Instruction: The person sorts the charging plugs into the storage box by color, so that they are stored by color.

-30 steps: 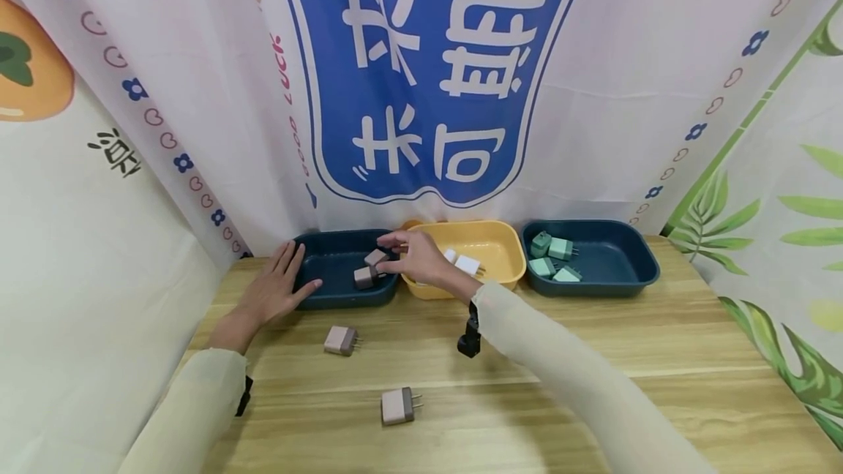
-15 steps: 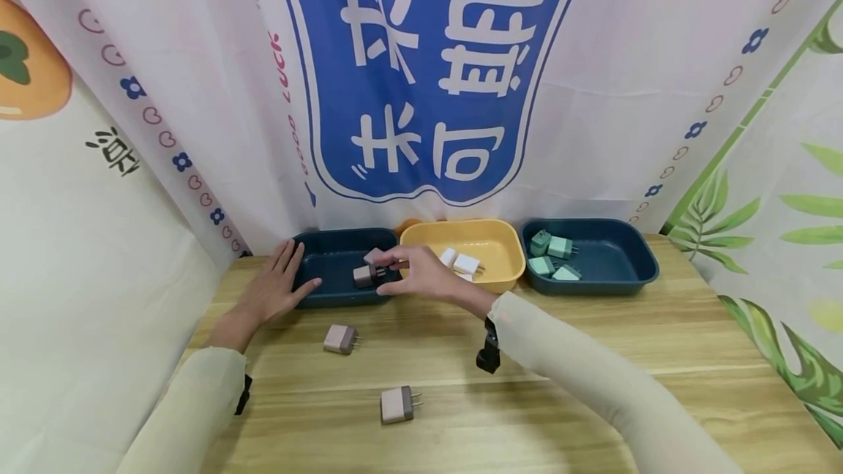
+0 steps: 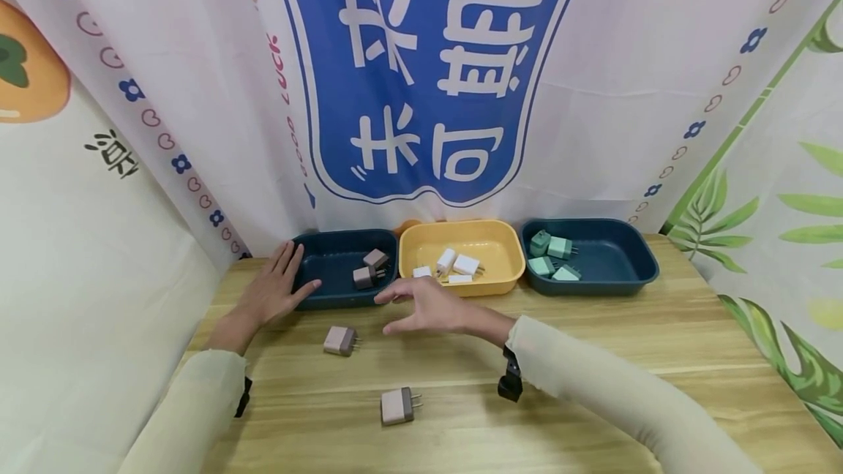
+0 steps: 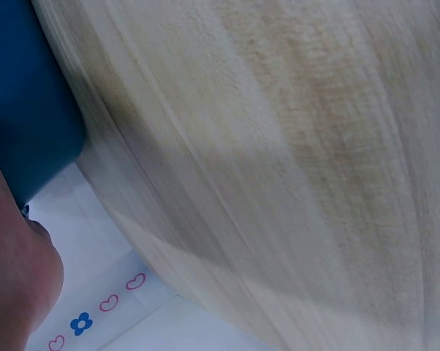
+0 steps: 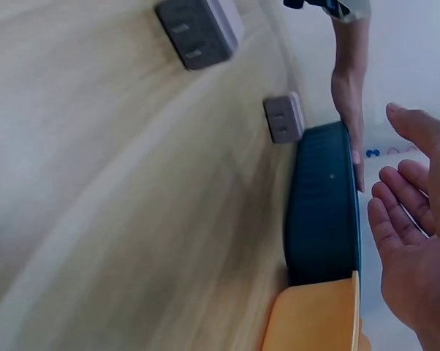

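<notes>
My left hand (image 3: pixel 271 290) rests on the left end of the left dark blue tray (image 3: pixel 323 301), fingers straight over its rim. Two pinkish-grey charger plugs (image 3: pixel 364 277) lie in that tray's right part. My right hand (image 3: pixel 428 307) hovers in front of the trays with nothing in it, fingers loosely bent and thumb apart; the right wrist view shows its bare palm (image 5: pixel 421 281). Nearest to it on the table lies a pink charger plug (image 3: pixel 339 340), with a second pink charger plug (image 3: pixel 397 406) closer to the front. Both have prongs pointing right.
A yellow tray (image 3: pixel 502 285) with several white charger plugs (image 3: pixel 467 264) stands in the middle of the row. Right of it, another dark blue tray (image 3: pixel 619 287) holds several green charger plugs (image 3: pixel 560 248). A printed curtain (image 3: pixel 579 130) hangs behind the wooden table (image 3: pixel 560 401).
My right hand has let go of a pinkish-grey charger plug in the left tray and drawn back toward the front and right. My left hand has stayed in place.
</notes>
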`<action>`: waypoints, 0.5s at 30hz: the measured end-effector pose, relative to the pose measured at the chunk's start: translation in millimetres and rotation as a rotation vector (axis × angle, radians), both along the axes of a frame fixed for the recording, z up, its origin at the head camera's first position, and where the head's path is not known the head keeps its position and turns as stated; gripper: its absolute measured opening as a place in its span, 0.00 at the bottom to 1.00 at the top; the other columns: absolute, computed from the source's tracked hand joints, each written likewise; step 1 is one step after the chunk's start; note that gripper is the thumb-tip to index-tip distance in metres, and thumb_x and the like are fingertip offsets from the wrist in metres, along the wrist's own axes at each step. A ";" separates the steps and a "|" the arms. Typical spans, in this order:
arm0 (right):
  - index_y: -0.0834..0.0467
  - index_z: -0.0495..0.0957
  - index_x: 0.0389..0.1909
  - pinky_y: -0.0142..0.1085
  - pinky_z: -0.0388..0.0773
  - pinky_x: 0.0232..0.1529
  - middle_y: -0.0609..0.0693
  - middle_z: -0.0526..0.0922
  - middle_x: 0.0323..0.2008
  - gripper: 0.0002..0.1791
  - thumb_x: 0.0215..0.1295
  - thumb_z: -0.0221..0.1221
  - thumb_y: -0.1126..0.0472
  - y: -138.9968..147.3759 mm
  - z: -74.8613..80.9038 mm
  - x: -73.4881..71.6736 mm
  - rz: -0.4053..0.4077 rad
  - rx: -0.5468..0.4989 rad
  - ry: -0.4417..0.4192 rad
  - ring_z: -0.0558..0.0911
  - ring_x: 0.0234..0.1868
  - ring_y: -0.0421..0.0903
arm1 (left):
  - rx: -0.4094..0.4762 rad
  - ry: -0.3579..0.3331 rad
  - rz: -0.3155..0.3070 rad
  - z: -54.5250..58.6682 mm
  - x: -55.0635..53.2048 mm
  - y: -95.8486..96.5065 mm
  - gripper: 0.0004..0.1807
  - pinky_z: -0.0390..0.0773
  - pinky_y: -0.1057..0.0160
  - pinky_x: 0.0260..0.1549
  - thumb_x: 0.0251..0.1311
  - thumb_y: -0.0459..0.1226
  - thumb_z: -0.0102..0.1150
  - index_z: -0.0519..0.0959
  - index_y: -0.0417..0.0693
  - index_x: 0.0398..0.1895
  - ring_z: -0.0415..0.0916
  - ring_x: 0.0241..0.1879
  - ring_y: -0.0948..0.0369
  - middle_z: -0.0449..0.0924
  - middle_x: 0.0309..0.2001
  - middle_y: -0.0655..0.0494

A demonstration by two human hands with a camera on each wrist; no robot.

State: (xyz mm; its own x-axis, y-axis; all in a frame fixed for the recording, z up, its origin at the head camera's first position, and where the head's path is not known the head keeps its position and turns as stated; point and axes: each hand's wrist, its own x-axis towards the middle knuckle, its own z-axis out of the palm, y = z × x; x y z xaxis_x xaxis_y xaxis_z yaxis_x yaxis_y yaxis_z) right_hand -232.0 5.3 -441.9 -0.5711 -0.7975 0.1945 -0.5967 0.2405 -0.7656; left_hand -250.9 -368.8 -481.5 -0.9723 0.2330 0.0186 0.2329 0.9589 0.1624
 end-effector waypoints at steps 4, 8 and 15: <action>0.59 0.83 0.63 0.42 0.81 0.65 0.52 0.85 0.61 0.28 0.64 0.76 0.55 4.8 -5.5 8.4 0.035 0.035 -0.022 0.83 0.63 0.49 | -0.006 0.000 -0.003 -0.3 0.3 -0.2 0.54 0.40 0.34 0.80 0.77 0.66 0.42 0.39 0.36 0.86 0.32 0.84 0.37 0.34 0.85 0.32; 0.61 0.82 0.63 0.42 0.81 0.64 0.53 0.86 0.61 0.29 0.65 0.75 0.54 9.4 -12.7 16.5 0.074 0.062 -0.015 0.84 0.62 0.49 | 0.000 -0.001 -0.001 -0.5 0.9 1.2 0.54 0.41 0.34 0.80 0.76 0.67 0.42 0.40 0.37 0.86 0.32 0.84 0.37 0.35 0.85 0.32; 0.62 0.83 0.62 0.37 0.82 0.62 0.51 0.87 0.59 0.29 0.64 0.76 0.52 14.2 -19.4 31.6 0.131 0.114 0.036 0.83 0.60 0.41 | 0.008 -0.001 0.004 1.7 2.7 1.6 0.54 0.41 0.34 0.80 0.76 0.66 0.44 0.41 0.36 0.86 0.32 0.84 0.36 0.35 0.85 0.32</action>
State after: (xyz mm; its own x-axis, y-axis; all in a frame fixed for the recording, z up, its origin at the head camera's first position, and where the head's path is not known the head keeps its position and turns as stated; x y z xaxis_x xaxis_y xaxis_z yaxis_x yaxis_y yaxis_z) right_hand -200.4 19.5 -461.4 -0.4554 -0.8826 0.1169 -0.6550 0.2431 -0.7155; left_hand -248.3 -367.2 -479.7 -0.9732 0.2290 0.0192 0.2289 0.9584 0.1702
